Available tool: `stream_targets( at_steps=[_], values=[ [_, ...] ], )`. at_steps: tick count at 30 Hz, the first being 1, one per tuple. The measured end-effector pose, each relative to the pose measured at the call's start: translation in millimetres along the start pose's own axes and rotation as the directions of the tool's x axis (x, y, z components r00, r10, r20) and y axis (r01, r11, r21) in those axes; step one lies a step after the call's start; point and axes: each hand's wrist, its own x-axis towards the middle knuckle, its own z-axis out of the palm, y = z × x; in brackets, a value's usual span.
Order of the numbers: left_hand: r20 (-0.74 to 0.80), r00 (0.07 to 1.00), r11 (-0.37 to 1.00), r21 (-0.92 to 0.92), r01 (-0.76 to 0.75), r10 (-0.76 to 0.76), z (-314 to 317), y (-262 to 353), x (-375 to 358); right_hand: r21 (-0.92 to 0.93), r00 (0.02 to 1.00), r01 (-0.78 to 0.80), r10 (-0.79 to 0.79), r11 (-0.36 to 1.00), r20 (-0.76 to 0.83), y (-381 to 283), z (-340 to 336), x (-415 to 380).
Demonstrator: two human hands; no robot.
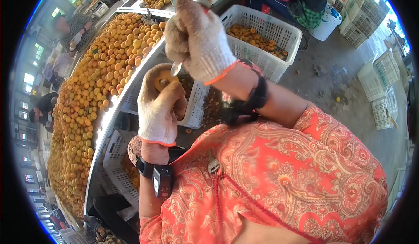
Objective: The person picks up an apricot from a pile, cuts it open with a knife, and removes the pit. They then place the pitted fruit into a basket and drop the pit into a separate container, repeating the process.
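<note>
My left hand, in a stained white knit glove with an orange cuff, curls around an apricot. The fruit looks cut open, with a brown pit or hollow showing. Just above it my right hand, gloved the same way, is closed in a fist around a metal spoon. Its rounded tip sticks out below the fist, close to the apricot; the fingers hide most of the handle. Beneath my hands stands a white plastic crate, partly covered by them, with dark bits inside.
A long metal-edged table heaped with apricots runs along my left. Another white crate holds cut fruit. A further crate sits below the table edge. Stacked crates and a white bucket stand right. Other people work nearby.
</note>
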Motion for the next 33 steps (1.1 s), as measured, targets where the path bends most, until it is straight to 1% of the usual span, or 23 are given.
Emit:
stream_targets(
  at_steps=[1, 2, 3, 4, 5, 6, 7, 8, 9, 11, 12, 13, 15, 16, 17, 19, 22, 25, 26, 27, 29, 31, 33],
  values=[
    [-0.002, 1.000, 1.000, -0.001, -0.001, 0.001, -3, 0, 0, -0.020, 0.999, 0.036, -0.036, 0.999, -0.006, -4, -4, 2],
    [0.000, 1.000, 0.997, -0.073, -0.016, 0.016, -6, -2, 1, -0.076, 0.986, 0.080, -0.067, 0.994, 0.150, -10, -15, 0],
    [0.003, 0.999, 0.989, -0.144, -0.031, 0.032, -8, -4, 2, -0.076, 0.986, 0.081, -0.069, 0.994, 0.152, -6, -19, -1],
    [-0.004, 0.991, 0.990, -0.037, -0.137, 0.137, -10, -10, 2, -0.455, 0.977, 0.194, -0.131, 0.869, 0.167, -2, -20, -5],
    [-0.003, 0.990, 0.990, -0.037, -0.140, 0.140, -14, -14, 4, -0.756, 0.962, 0.273, -0.180, 0.595, 0.205, 1, -19, -10],
    [-0.075, 0.994, 0.992, -0.094, -0.089, 0.083, -18, -18, 6, -0.904, 0.956, 0.294, -0.108, 0.310, 0.273, -4, -16, -22],
    [-0.144, 0.989, 0.987, -0.156, -0.043, 0.020, -21, -19, 8, -0.879, 0.908, 0.418, -0.110, 0.230, 0.404, 6, -25, -24],
    [-0.151, 0.987, 0.950, -0.312, 0.000, -0.049, -23, -17, 9, -0.873, 0.900, 0.432, -0.052, 0.225, 0.432, 11, -28, -26],
    [-0.154, 0.987, 0.949, -0.314, -0.004, -0.047, -21, -14, 9, -0.867, 0.888, 0.446, 0.007, 0.222, 0.459, 14, -30, -28],
    [-0.239, 0.962, 0.948, -0.315, 0.050, -0.131, -14, -7, 7, -0.875, 0.892, 0.428, 0.050, 0.226, 0.449, 23, -34, -27],
    [-0.210, 0.977, 0.969, -0.248, -0.006, -0.047, -18, -11, 5, -0.883, 0.895, 0.409, 0.090, 0.232, 0.438, 27, -33, -26],
    [-0.234, 0.969, 0.951, -0.308, -0.001, -0.075, -15, -9, 4, -0.884, 0.896, 0.385, 0.123, 0.266, 0.427, 28, -32, -24],
    [-0.303, 0.947, 0.959, -0.282, 0.013, -0.102, -14, -7, 2, -0.843, 0.887, 0.373, 0.116, 0.388, 0.446, 31, -32, -23],
    [-0.267, 0.963, 0.966, -0.256, -0.028, -0.043, -20, -14, 4, -0.833, 0.866, 0.436, 0.093, 0.341, 0.492, 34, -35, -22],
    [-0.200, 0.978, 0.971, -0.237, 0.005, -0.054, -29, -14, 2, -0.840, 0.861, 0.437, 0.122, 0.321, 0.494, 34, -35, -22],
    [-0.233, 0.965, 0.963, -0.262, 0.056, -0.120, -27, -12, -1, -0.828, 0.870, 0.354, 0.172, 0.434, 0.462, 36, -35, -22],
    [-0.275, 0.956, 0.955, -0.295, 0.017, -0.102, -30, -17, 2, -0.842, 0.875, 0.385, 0.141, 0.378, 0.464, 43, -28, -25],
    [-0.273, 0.957, 0.959, -0.283, 0.018, -0.098, -37, -17, 3, -0.838, 0.869, 0.419, 0.112, 0.351, 0.482, 52, -27, -23],
    [-0.283, 0.956, 0.956, -0.293, -0.006, -0.081, -37, -20, 4, -0.817, 0.864, 0.417, 0.104, 0.399, 0.492, 56, -29, -21],
    [-0.283, 0.956, 0.956, -0.294, -0.007, -0.080, -43, -24, 4, -0.817, 0.864, 0.418, 0.105, 0.398, 0.493, 59, -29, -20],
    [-0.167, 0.985, 0.956, -0.294, -0.003, -0.048, -57, -31, 4, -0.840, 0.889, 0.318, 0.171, 0.441, 0.426, 63, -28, -21],
    [-0.212, 0.976, 0.951, -0.309, -0.029, -0.040, -54, -35, 8, -0.835, 0.883, 0.332, 0.166, 0.439, 0.438, 68, -27, -19],
    [-0.328, 0.944, 0.964, -0.263, -0.051, -0.040, -49, -27, 7, -0.828, 0.878, 0.349, 0.157, 0.438, 0.453, 73, -27, -16]
  ],
)
